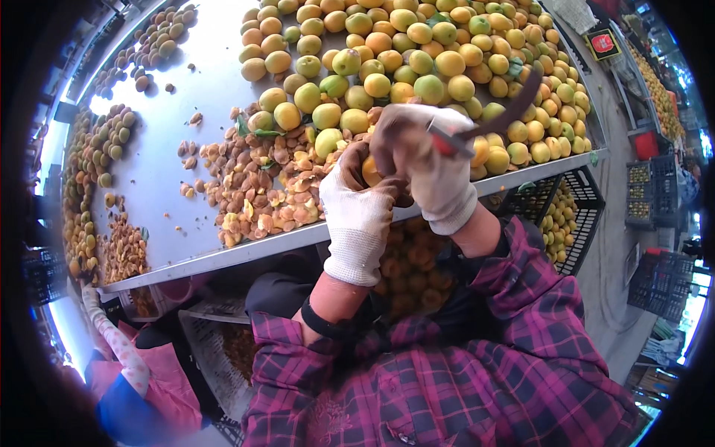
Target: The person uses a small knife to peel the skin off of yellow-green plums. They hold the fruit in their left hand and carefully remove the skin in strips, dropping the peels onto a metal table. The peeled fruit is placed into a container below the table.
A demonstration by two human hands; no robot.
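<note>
Both my hands wear white knit gloves with brown-stained fingers and meet over the near edge of the metal table (167, 234). My left hand (360, 209) grips an apricot (371, 171), which the fingers partly cover. In my right hand (427, 162) is a curved, dark knife-like tool (505, 112) with a red part near the grip; it points up and away to the right, blurred. The right fingertips touch the same apricot. Left of my hands lies a heap of brown apricot stones (262, 190) with bits of flesh. Whole apricots (391, 61) cover the table beyond.
Below the table edge, halved-looking apricots (419, 262) fill a container before my lap. A black plastic crate (584, 223) with apricots stands at right. Another person's gloved arm (120, 346) reaches the table's left corner, near a white crate (209, 357). More stones (123, 248) lie there.
</note>
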